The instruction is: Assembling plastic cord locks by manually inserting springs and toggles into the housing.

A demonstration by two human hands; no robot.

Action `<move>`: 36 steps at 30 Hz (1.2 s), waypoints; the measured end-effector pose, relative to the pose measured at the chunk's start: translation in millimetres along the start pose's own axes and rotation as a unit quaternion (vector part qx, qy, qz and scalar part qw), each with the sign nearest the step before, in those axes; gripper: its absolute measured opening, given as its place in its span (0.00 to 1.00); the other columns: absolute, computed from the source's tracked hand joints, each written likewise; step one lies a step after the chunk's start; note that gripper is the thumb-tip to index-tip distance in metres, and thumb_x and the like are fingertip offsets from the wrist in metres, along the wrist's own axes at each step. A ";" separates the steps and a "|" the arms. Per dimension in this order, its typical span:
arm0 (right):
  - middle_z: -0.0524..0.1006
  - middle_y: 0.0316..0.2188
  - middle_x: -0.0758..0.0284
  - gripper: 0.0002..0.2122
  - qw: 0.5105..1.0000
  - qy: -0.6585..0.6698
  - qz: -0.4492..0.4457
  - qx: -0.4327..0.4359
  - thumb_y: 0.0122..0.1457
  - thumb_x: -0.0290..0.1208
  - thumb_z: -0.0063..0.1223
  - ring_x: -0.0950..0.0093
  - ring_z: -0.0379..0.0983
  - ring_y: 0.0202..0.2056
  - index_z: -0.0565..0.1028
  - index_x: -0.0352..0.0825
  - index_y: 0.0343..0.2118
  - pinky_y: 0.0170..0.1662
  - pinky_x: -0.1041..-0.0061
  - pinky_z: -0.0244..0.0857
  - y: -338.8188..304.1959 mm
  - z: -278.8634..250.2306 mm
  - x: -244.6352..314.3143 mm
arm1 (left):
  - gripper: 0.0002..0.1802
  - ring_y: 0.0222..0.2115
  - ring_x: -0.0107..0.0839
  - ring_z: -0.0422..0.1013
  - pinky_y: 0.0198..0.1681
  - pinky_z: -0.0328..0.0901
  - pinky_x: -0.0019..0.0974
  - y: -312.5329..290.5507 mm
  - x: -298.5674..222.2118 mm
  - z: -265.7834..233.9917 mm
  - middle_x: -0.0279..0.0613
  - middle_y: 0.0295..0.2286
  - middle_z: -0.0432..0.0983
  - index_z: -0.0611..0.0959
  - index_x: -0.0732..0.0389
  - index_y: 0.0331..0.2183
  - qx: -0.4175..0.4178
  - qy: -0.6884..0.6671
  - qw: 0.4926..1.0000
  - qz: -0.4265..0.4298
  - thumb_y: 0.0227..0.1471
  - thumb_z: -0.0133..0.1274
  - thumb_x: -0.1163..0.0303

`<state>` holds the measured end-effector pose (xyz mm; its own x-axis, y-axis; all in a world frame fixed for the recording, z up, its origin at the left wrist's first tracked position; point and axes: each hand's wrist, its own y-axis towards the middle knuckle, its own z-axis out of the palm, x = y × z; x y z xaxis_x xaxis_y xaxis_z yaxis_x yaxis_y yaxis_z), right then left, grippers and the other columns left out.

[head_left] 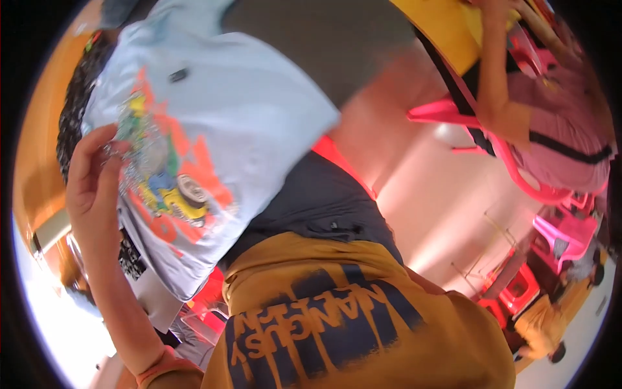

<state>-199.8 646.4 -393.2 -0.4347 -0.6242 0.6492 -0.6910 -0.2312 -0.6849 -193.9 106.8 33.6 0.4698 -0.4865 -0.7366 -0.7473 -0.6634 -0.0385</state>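
Observation:
A light blue T-shirt (pixel 253 97) lies spread in front of me, its near part hanging down toward my lap. On it is a colourful print (pixel 184 194) in orange, yellow and green. My left hand (pixel 97 168) is at the shirt's left side, thumb and fingers closed in a pinch. Between them is a clear, glittery strip (pixel 136 152), which runs over the print; its exact kind I cannot make out. A small black piece (pixel 178 75) rests higher up on the shirt. My right hand does not show.
The shirt lies partly on a dark grey tabletop (pixel 317 45). To the right, a person in a pink top (pixel 564 142) sits on a pink chair (pixel 512 168) beside a yellow cloth (pixel 447 32). Farther off are a pink stool (pixel 564 236), a red stool (pixel 521 288) and another person (pixel 544 327).

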 end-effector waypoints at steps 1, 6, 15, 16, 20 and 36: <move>0.77 0.34 0.64 0.14 1.000 0.003 0.003 0.009 0.60 0.40 0.49 0.70 0.73 0.37 0.77 0.33 0.39 0.41 0.68 0.67 5.9 -2.5 -0.5 | 0.18 0.44 0.24 0.70 0.48 0.63 0.26 -2.4 -0.7 -0.6 0.37 0.43 0.72 0.75 0.66 0.48 0.001 0.005 1.000 0.003 0.55 0.43 0.83; 0.77 0.35 0.64 0.15 0.998 0.024 0.001 0.057 0.61 0.40 0.47 0.71 0.73 0.39 0.76 0.33 0.41 0.41 0.69 0.67 43.5 -14.2 5.6 | 0.20 0.48 0.29 0.68 0.53 0.60 0.30 -14.8 2.8 -3.1 0.39 0.46 0.72 0.77 0.63 0.46 -0.011 0.054 0.996 0.075 0.50 0.44 0.85; 0.76 0.40 0.66 0.18 0.960 0.191 0.121 0.167 0.65 0.40 0.39 0.72 0.73 0.42 0.75 0.33 0.46 0.46 0.72 0.68 99.6 -24.2 -10.3 | 0.20 0.54 0.46 0.64 0.57 0.59 0.42 -30.7 14.1 7.9 0.45 0.50 0.70 0.79 0.63 0.44 0.051 0.253 0.943 0.210 0.45 0.56 0.79; 0.76 0.41 0.66 0.18 0.939 0.238 0.168 0.183 0.66 0.40 0.36 0.73 0.72 0.42 0.74 0.33 0.47 0.47 0.72 0.68 102.5 -25.4 -18.6 | 0.21 0.54 0.47 0.64 0.56 0.60 0.43 -32.3 15.1 5.6 0.46 0.50 0.70 0.80 0.62 0.43 0.080 0.262 0.937 0.217 0.43 0.57 0.79; 0.76 0.44 0.65 0.18 0.909 0.299 0.126 0.262 0.66 0.38 0.35 0.72 0.72 0.42 0.74 0.34 0.48 0.47 0.72 0.67 106.3 -36.8 -56.6 | 0.24 0.54 0.48 0.64 0.55 0.61 0.44 -33.7 21.7 -3.7 0.47 0.51 0.70 0.79 0.62 0.47 0.035 0.252 0.956 0.148 0.43 0.57 0.78; 0.77 0.38 0.66 0.16 0.976 -0.146 -0.051 0.152 0.64 0.35 0.39 0.75 0.72 0.38 0.75 0.33 0.46 0.44 0.75 0.67 97.8 -32.0 -25.8 | 0.26 0.55 0.50 0.63 0.59 0.56 0.46 -16.8 1.1 13.3 0.48 0.51 0.69 0.77 0.63 0.49 0.028 0.306 0.927 0.213 0.45 0.57 0.74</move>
<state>-274.6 663.8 -466.4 -0.1591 -0.7617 0.6281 -0.4990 -0.4869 -0.7168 -187.1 125.0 24.4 0.2918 -0.9408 -0.1725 -0.9415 -0.3143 0.1216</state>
